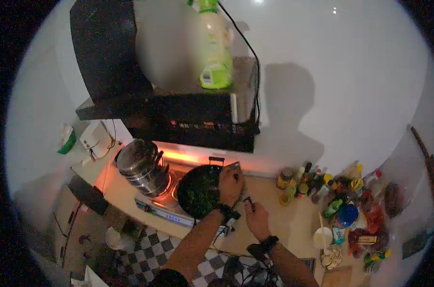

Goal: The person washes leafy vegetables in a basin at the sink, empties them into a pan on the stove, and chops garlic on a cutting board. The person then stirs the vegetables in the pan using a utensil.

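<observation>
A dark wok (192,193) with dark green food inside sits on the right burner. Over its right rim is my left hand (230,187), its back towards me and its fingers too blurred to make out. Against these fingers lies a flat grey blade (233,166), which looks like part of a kitchen knife. My right hand (257,221) is just right of the wok, above the counter, closed round a dark handle that seems to belong to that knife. The join between handle and blade is unclear behind my left hand.
Left of the wok, a steel pot (143,167) stands on a glowing red burner. A range hood (193,119) hangs low overhead, carrying a green bottle (216,52). Several sauce bottles (317,184), bags and a white cup (323,237) crowd the counter's right side.
</observation>
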A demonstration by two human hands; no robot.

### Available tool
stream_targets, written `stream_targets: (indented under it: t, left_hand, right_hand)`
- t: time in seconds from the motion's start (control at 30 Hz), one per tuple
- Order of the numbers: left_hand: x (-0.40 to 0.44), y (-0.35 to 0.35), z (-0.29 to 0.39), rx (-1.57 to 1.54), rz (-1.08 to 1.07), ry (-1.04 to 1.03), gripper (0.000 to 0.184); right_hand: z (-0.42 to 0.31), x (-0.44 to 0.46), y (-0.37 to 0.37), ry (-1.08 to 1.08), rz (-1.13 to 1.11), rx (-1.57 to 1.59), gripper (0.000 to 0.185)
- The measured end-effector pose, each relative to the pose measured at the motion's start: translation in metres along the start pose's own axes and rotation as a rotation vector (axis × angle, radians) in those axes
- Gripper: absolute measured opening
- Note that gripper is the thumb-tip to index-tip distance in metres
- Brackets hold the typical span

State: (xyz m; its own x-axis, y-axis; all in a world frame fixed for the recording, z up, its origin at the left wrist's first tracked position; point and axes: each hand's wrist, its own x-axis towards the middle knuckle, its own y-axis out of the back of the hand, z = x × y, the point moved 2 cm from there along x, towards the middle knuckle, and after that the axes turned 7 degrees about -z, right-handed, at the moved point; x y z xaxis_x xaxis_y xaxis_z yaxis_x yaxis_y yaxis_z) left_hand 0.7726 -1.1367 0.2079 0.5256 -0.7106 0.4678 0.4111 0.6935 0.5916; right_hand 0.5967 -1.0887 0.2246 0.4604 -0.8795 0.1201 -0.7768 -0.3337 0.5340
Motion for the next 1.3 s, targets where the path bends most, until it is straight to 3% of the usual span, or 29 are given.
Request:
stream_targets:
  t: [0.03,0.07,0.13,0.2,0.27,0.3,0.33,0.43,0.5,0.53,0.6,0.73,0.9,0.97,1.07,1.13,1.27,1.3]
  left_hand:
    - [0.012,0.008,-0.030,0.131,-0.031,-0.095,0.030]
    - [0.019,0.016,-0.058,0.267,-0.061,-0.187,0.031]
    - [0.020,0.030,-0.115,0.366,-0.160,-0.186,0.033]
    - [0.011,0.042,-0.181,0.465,-0.252,-0.176,0.034]
    - [-0.006,0.038,-0.238,0.566,-0.253,-0.257,0.036]
    - [-0.005,0.049,-0.233,0.585,-0.256,-0.268,0.037]
    - [-0.009,0.056,-0.231,0.532,-0.483,0.039,0.036]
    - [-0.003,0.070,-0.184,0.249,-0.353,0.065,0.033]
    - [0.000,0.061,-0.206,0.255,-0.385,0.014,0.034]
    - [-0.003,0.056,-0.214,0.273,-0.393,-0.006,0.034]
    - [-0.004,0.042,-0.221,0.264,-0.401,-0.044,0.036]
    - [-0.006,0.015,-0.191,0.112,-0.364,-0.084,0.039]
    - [-0.051,0.009,-0.120,-0.264,-0.339,-0.018,0.043]
    - [-0.082,0.013,-0.096,-0.460,-0.370,0.052,0.045]
    - [-0.130,-0.003,-0.044,-0.741,-0.450,0.201,0.048]
    - [-0.156,-0.013,-0.012,-0.934,-0.502,0.327,0.050]
    - [-0.199,-0.008,0.035,-1.213,-0.581,0.509,0.053]
    - [-0.200,0.001,0.046,-1.248,-0.601,0.513,0.054]
  right_hand:
    - [-0.023,0.012,-0.006,0.013,0.015,-0.010,0.052]
    - [-0.053,0.021,-0.005,-0.150,-0.124,0.092,0.053]
    - [-0.048,0.040,-0.028,-0.309,-0.253,0.204,0.055]
    - [0.012,0.072,-0.101,-0.004,-0.092,-0.218,0.059]
    - [0.020,0.071,-0.109,-0.047,-0.138,-0.218,0.059]
    - [0.028,0.072,-0.114,-0.075,-0.191,-0.228,0.060]
    - [0.035,0.072,-0.118,-0.089,-0.179,-0.233,0.060]
    - [0.037,0.061,-0.138,-0.157,-0.092,-0.309,0.056]
    - [0.004,0.052,-0.125,-0.083,-0.216,-0.100,0.050]
    - [0.027,0.053,-0.146,0.292,0.038,-0.569,0.048]
    - [0.067,0.074,-0.151,-0.075,-0.392,-0.036,0.046]
    - [0.069,0.035,-0.053,-0.243,-0.351,0.460,0.043]
    - [0.105,-0.094,0.090,-0.425,0.061,0.809,0.042]
    - [0.106,-0.186,0.140,-0.559,0.315,0.380,0.041]
    - [0.189,-0.309,0.198,-0.408,0.772,-0.142,0.040]
    - [0.241,-0.386,0.217,-0.798,0.811,-0.168,0.040]
    - [0.342,-0.525,0.213,-0.976,0.953,-0.572,0.038]
    - [0.362,-0.552,0.212,-1.200,0.792,-0.483,0.035]
